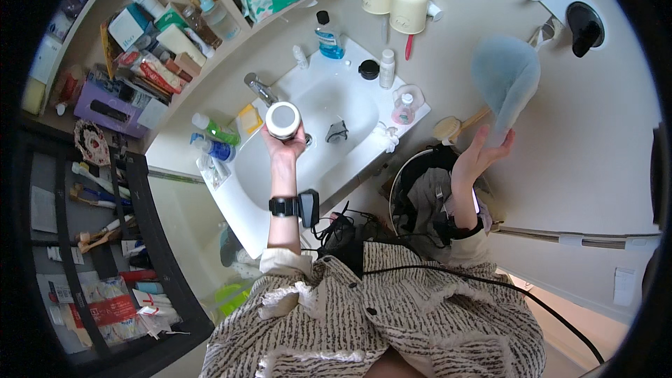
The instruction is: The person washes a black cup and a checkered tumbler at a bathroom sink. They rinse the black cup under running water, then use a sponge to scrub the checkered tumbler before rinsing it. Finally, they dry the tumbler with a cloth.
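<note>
A round white jar [283,121] with a grey disc on its top rests in my left hand [286,148], held above the white washbasin [341,81]. Its fingers curl beneath and around the jar. My right hand [480,155] is raised at the right with fingers spread. Its fingertips overlap the lower end of a light-blue cloth item [506,79] hanging by the wall; whether they touch it is unclear. In the basin lies a small crumpled grey piece [337,132] near the drain. A chrome faucet [260,89] stands just beyond the jar.
Bottles of blue mouthwash [330,42], green liquid [220,132] and pink liquid [403,110] line the basin rim. A wooden-handled brush [449,128] hangs above a laundry basket [401,168]. Crowded shelves [220,63] and a strapped organizer [142,210] flank the left. A cable [451,272] crosses my clothing.
</note>
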Motion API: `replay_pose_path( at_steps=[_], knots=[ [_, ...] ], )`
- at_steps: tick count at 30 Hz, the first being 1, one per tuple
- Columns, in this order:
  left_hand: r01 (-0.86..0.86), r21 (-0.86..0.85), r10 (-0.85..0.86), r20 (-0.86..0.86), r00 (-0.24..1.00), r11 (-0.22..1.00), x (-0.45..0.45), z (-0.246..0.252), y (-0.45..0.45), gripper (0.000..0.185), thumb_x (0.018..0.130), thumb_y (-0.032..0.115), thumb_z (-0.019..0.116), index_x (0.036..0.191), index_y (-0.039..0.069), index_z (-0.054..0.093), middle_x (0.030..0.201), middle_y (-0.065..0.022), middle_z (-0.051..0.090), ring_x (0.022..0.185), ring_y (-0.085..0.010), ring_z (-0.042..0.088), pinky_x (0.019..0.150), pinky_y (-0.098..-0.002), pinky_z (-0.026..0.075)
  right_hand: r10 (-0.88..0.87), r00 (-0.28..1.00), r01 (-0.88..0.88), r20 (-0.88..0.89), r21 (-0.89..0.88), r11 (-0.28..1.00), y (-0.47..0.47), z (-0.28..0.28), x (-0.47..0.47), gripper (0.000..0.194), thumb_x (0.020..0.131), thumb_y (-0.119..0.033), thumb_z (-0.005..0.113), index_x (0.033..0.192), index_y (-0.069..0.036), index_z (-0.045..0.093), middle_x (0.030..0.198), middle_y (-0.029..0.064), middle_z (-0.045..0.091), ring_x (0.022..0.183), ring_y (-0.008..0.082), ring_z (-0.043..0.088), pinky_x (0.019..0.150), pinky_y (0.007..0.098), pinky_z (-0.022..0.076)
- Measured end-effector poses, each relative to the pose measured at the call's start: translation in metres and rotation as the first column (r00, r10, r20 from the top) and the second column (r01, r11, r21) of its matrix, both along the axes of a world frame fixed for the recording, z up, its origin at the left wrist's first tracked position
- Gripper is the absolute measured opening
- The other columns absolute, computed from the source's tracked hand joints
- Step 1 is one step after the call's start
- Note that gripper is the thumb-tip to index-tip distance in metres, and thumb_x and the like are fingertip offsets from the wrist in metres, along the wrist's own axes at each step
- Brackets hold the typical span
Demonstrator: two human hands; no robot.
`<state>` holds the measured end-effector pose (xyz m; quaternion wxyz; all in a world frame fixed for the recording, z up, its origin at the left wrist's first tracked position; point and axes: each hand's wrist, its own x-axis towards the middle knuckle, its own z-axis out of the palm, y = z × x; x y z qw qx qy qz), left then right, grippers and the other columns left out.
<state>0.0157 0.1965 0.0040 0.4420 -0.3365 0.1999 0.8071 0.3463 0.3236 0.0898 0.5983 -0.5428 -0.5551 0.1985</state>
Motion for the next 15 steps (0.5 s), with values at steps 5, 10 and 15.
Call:
replay_pose_path(
  at_steps=[5, 10, 15],
  knots=[
    [-0.095, -0.129, 0.092, -0.034, 0.995, 0.987, -0.026, -0.045, -0.040, 0.042, 0.080, 0.041, 0.043, 0.093, 0.005, 0.061, 0.089, -0.0104, 0.063, 0.081, -0.0265, 0.062, 0.071, -0.0377, 0.055, 0.058, 0.998, -0.059, 0.029, 0.021, 0.998, 0.002, -0.005, 0.002, 0.066, 0.090, -0.032, 0.049, 0.131, 0.007, 0.015, 0.136, 0.0227, 0.017, 0.128, 0.0310, 0.019, 0.105, 0.0400, 0.0154],
    [-0.080, -0.080, 0.081, 0.017, 0.997, 0.994, -0.044, -0.070, -0.053, 0.044, 0.078, 0.045, 0.043, 0.091, 0.008, 0.063, 0.089, -0.0076, 0.064, 0.079, -0.0270, 0.062, 0.069, -0.0372, 0.055, 0.018, 1.000, -0.018, -0.003, 0.032, 0.999, 0.004, -0.011, -0.002, 0.065, 0.088, -0.027, 0.052, 0.131, 0.007, 0.016, 0.137, 0.0255, 0.017, 0.129, 0.0351, 0.018, 0.105, 0.0443, 0.0136],
    [-0.114, -0.208, 0.139, 0.111, 0.984, 0.972, -0.034, -0.067, -0.032, 0.041, 0.076, 0.046, 0.045, 0.094, 0.013, 0.063, 0.091, -0.0056, 0.063, 0.083, -0.0258, 0.062, 0.071, -0.0378, 0.055, -0.041, 0.995, 0.038, 0.095, 0.036, 0.999, 0.000, -0.012, -0.007, 0.065, 0.087, -0.023, 0.054, 0.132, 0.004, 0.015, 0.138, 0.0248, 0.013, 0.129, 0.0341, 0.015, 0.105, 0.0435, 0.0141]
  ],
)
